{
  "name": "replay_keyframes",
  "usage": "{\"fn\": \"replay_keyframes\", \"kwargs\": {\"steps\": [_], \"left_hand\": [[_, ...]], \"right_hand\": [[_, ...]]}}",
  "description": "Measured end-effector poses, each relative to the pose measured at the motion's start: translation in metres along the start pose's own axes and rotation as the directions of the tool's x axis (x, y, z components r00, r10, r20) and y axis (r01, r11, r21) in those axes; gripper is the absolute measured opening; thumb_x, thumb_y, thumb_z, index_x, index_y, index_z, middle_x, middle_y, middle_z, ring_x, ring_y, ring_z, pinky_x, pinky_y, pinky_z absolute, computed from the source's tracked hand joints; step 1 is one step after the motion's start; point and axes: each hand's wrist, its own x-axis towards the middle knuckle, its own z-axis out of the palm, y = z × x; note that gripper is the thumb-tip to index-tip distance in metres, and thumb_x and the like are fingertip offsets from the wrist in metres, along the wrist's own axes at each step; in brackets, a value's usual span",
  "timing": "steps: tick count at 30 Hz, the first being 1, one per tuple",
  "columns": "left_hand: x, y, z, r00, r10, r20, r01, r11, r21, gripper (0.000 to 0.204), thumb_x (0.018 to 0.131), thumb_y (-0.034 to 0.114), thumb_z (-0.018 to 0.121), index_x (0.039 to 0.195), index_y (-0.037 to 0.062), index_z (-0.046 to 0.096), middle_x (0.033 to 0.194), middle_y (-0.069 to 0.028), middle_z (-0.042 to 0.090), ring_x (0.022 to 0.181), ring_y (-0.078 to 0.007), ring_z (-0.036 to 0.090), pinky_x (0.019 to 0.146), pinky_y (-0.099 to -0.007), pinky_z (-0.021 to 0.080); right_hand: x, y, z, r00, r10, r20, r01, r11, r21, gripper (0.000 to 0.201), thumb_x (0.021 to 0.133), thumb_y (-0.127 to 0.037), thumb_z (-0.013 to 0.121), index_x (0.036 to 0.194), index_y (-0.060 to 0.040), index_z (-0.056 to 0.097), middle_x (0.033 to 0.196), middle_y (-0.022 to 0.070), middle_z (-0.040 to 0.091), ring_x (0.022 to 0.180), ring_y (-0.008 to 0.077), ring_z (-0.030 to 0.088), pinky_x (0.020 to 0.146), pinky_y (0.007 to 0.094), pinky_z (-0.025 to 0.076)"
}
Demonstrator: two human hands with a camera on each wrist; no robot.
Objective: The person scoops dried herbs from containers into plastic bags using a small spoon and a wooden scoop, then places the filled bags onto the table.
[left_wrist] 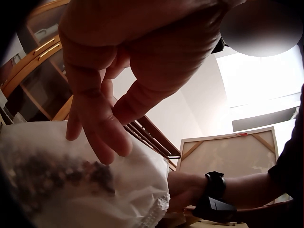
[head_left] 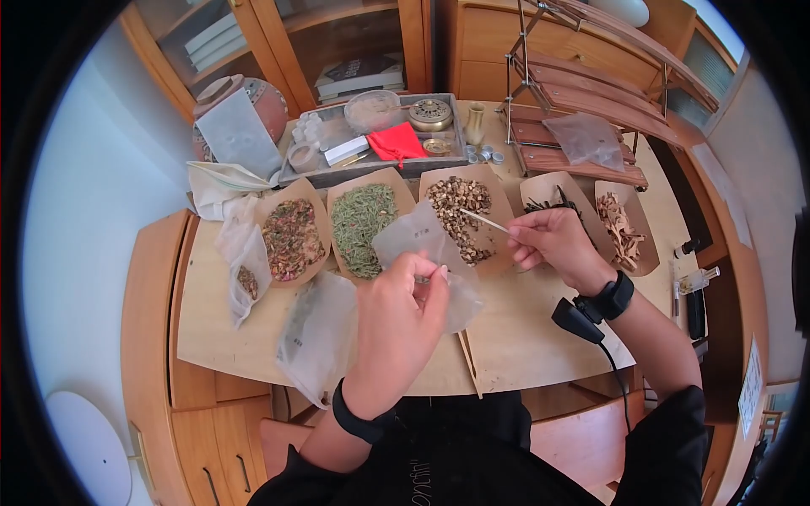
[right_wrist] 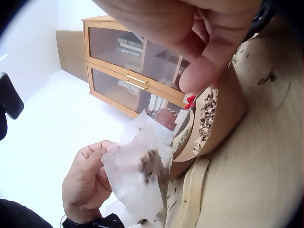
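Observation:
My left hand (head_left: 396,316) pinches the upper edge of a translucent white pouch (head_left: 412,238) between thumb and fingers. Dark brown bits (right_wrist: 151,166) show through the pouch's side in the right wrist view. To the right, my right hand (head_left: 553,244) pinches a slim pale stick (head_left: 485,221) between thumb and fingertips. The stick's far end overlaps the chopped brown pieces (head_left: 460,198) in the middle paper tray (head_left: 491,179). In the left wrist view the pouch (left_wrist: 142,190) hangs below the left fingers.
Paper trays of pink-brown petals (head_left: 294,240), green needle-like herb (head_left: 363,223), dark strips (head_left: 557,201) and pale shavings (head_left: 618,228) line the table. Another pouch (head_left: 316,329) lies by my left wrist. Bamboo tongs (head_left: 469,363) lie at the front edge. Behind stands a grey tray (head_left: 337,175).

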Motion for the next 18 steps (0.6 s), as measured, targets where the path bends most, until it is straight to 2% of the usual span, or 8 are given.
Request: {"fn": "replay_keyframes", "kwargs": {"steps": [2,4,7,11,13,16,18], "left_hand": [[0.001,-0.002,0.001,1.000,0.004,-0.006,-0.004,1.000,-0.004,0.013,0.088,0.005,0.062,0.089,-0.0079,0.061,0.107,-0.0279,0.064,0.077,-0.0161,0.069,0.059,-0.0258,0.057],[0.001,-0.005,0.003,0.992,0.089,-0.085,-0.089,0.996,0.003,0.010,0.084,0.006,0.065,0.082,-0.0016,0.060,0.085,-0.0244,0.068,0.055,-0.0208,0.066,0.052,-0.0298,0.050],[0.000,-0.004,0.002,0.992,0.093,-0.081,-0.094,0.996,-0.001,0.010,0.084,0.007,0.065,0.081,-0.0015,0.059,0.084,-0.0243,0.068,0.054,-0.0204,0.065,0.052,-0.0300,0.049],[-0.001,-0.004,0.002,0.988,0.122,-0.093,-0.122,0.993,0.011,0.010,0.084,0.007,0.065,0.081,-0.0017,0.060,0.085,-0.0241,0.068,0.054,-0.0205,0.065,0.052,-0.0302,0.049],[-0.002,0.000,-0.002,1.000,0.024,-0.013,-0.024,1.000,0.014,0.012,0.088,0.005,0.062,0.088,-0.0076,0.061,0.107,-0.0270,0.065,0.076,-0.0157,0.069,0.058,-0.0256,0.057],[-0.001,-0.001,-0.001,0.999,0.031,-0.030,-0.031,0.999,0.012,0.012,0.088,0.005,0.062,0.088,-0.0076,0.060,0.107,-0.0271,0.064,0.075,-0.0154,0.069,0.058,-0.0255,0.057],[-0.001,0.000,-0.001,0.999,0.028,-0.027,-0.028,1.000,0.013,0.013,0.088,0.005,0.062,0.088,-0.0077,0.060,0.107,-0.0273,0.064,0.075,-0.0150,0.069,0.057,-0.0254,0.057]], "right_hand": [[-0.002,0.003,-0.001,1.000,0.001,-0.004,-0.001,1.000,0.017,0.016,0.092,-0.007,0.060,0.100,0.0066,0.064,0.082,0.0085,0.066,0.063,0.0115,0.063,0.056,0.0218,0.055],[-0.005,0.006,-0.003,1.000,0.001,-0.008,-0.001,0.999,0.034,0.016,0.092,-0.007,0.060,0.101,0.0061,0.064,0.083,0.0086,0.066,0.063,0.0116,0.063,0.057,0.0217,0.055],[-0.007,0.010,-0.005,1.000,-0.017,0.001,0.017,0.997,0.072,0.016,0.092,-0.008,0.060,0.100,0.0055,0.064,0.083,0.0082,0.066,0.064,0.0117,0.063,0.060,0.0214,0.055],[-0.009,0.015,-0.007,1.000,-0.029,0.002,0.029,0.992,0.122,0.017,0.092,-0.008,0.061,0.103,0.0046,0.064,0.084,0.0079,0.066,0.066,0.0113,0.064,0.062,0.0215,0.055],[-0.011,0.015,-0.007,0.999,-0.043,0.002,0.042,0.991,0.129,0.017,0.092,-0.008,0.061,0.104,0.0043,0.064,0.084,0.0078,0.066,0.067,0.0112,0.064,0.062,0.0216,0.055],[-0.018,0.010,-0.008,0.998,-0.068,-0.012,0.069,0.988,0.137,0.018,0.091,-0.008,0.062,0.105,0.0033,0.064,0.085,0.0080,0.066,0.067,0.0110,0.063,0.062,0.0218,0.054],[-0.029,-0.001,-0.006,0.996,-0.074,-0.039,0.079,0.985,0.154,0.017,0.091,-0.005,0.061,0.103,0.0064,0.063,0.084,0.0095,0.066,0.068,0.0137,0.064,0.063,0.0243,0.056]]}}
